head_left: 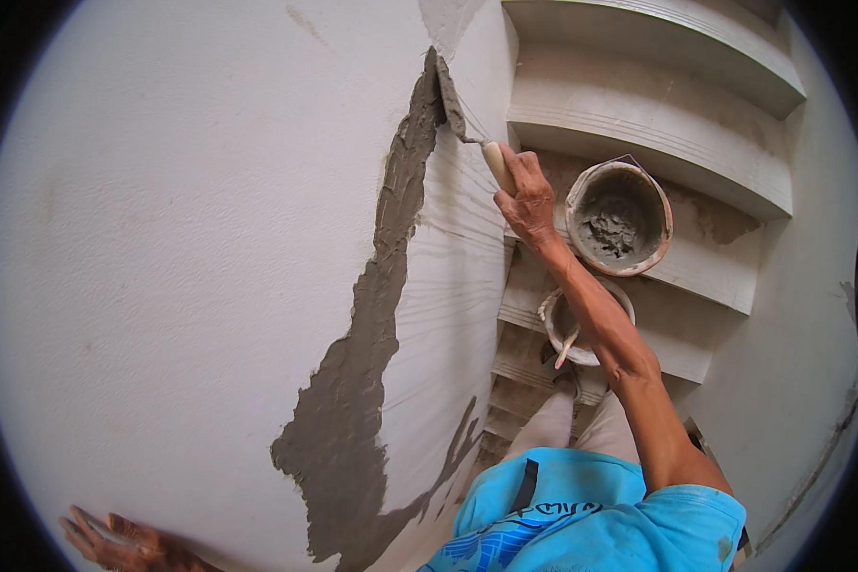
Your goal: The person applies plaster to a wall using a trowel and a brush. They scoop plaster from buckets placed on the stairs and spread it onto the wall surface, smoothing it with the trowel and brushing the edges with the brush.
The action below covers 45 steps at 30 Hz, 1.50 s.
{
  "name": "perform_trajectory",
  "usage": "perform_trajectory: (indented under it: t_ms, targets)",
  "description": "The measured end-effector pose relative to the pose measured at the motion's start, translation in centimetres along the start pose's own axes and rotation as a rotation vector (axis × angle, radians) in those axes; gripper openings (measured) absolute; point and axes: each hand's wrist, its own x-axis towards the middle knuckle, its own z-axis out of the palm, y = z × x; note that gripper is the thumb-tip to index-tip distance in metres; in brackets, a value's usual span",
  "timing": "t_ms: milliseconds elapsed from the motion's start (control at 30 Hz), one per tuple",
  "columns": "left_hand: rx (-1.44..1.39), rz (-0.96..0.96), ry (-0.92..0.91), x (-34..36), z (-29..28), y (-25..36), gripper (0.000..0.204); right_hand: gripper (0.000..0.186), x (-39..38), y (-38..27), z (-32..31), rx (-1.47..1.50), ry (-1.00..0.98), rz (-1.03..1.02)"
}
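Note:
My right hand (527, 198) grips the pale handle (496, 162) of a trowel, whose mortar-smeared blade (450, 100) lies against the white wall (162, 219) at the top of a long, ragged patch of grey mortar (348, 419). The patch runs down toward the lower middle of the view. At the lower left my left hand (114, 539) rests on or just by the wall, fingers spread and holding nothing. A bucket (658, 224) with grey mortar inside stands on a step just right of my right hand and forearm.
Concrete stairs (639, 76) climb beside the wall. A second bucket (551, 319), with a stick-like handle (566, 351) in it, is partly behind my forearm, near my legs and feet (543, 419). Another wall (791, 362), cracked low down, bounds the stairs on the right.

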Motion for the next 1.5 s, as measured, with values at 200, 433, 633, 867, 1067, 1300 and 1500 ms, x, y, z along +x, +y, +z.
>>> perform_trajectory:
  t_ms: [200, 433, 633, 867, 1067, 1300, 1500]
  targets:
    - [-0.027, 0.033, 0.009, -0.4, 0.3, -0.1, 0.056, 0.082, -5.5, -2.0, 0.0, 0.038, -0.083, -0.099]
    - [-0.039, 0.045, 0.015, -0.4, 0.1, 0.0, 0.054, 0.079, -7.8, -2.0, -1.6, 0.05, -0.092, -0.009]
    - [-0.033, 0.025, 0.004, -0.2, -0.1, 0.5, 0.054, 0.073, -3.8, -1.3, -0.2, 0.057, -0.007, 0.022]
    - [-0.017, 0.028, 0.001, -0.1, -0.2, 0.5, 0.054, 0.081, -7.9, -3.9, 0.1, 0.077, -0.085, -0.002]
    - [-0.032, 0.027, -0.005, 0.0, -0.4, 0.5, 0.055, 0.08, -9.0, -4.0, -1.5, 0.041, -0.057, 0.009]
    - [-0.079, 0.033, 0.037, -0.1, 0.1, 0.4, 0.053, 0.082, -6.4, -4.9, 0.3, 0.073, -0.032, -0.047]
    - [-0.019, 0.023, -0.01, -0.8, 0.5, -1.2, 0.053, 0.081, -11.6, -6.5, 0.0, 0.122, -0.09, -0.048]
